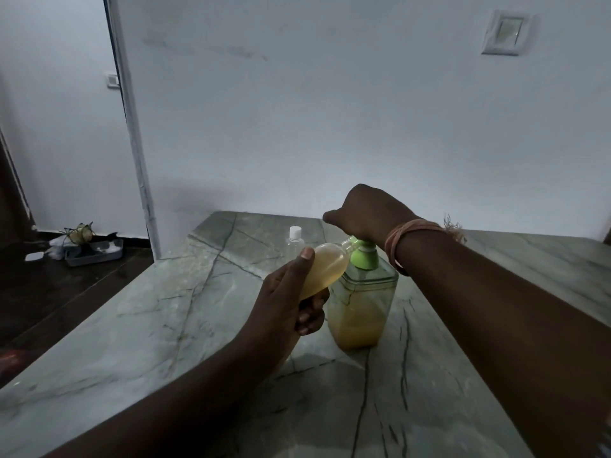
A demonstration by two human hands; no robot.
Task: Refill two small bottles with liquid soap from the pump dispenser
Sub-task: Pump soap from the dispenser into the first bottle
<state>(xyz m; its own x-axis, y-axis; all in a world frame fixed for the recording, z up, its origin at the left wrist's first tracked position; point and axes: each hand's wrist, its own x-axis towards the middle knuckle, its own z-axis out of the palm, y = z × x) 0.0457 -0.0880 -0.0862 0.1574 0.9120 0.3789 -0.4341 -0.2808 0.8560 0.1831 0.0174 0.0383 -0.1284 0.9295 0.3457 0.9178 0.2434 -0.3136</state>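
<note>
The right hand covers the top of the pump dispenser, so the pump head is mostly hidden; only the light green collar and a bit of the spout show beneath the palm. Whether its fingers curl around the head or merely press flat cannot be told from this angle. A bundle of reddish threads wraps the right wrist, with a frayed end sticking up.

The left hand has its grip closed around a small bottle, thumb on top and fingers underneath. The bottle is tilted almost on its side, its open neck meeting the green spout. It is soft-looking translucent plastic, rounded, and filled with amber liquid; its base is hidden inside the hand.

The dispenser is a clear, square-shouldered container standing on the bench, roughly half full of cloudy yellow-orange soap. The bench is polished grey-green stone with dark veins.

Behind the hands stands a second small bottle, clear with a white cap, upright and partly blocked by the held bottle. On the dark floor at left lies a grey tray with indistinct clutter.
</note>
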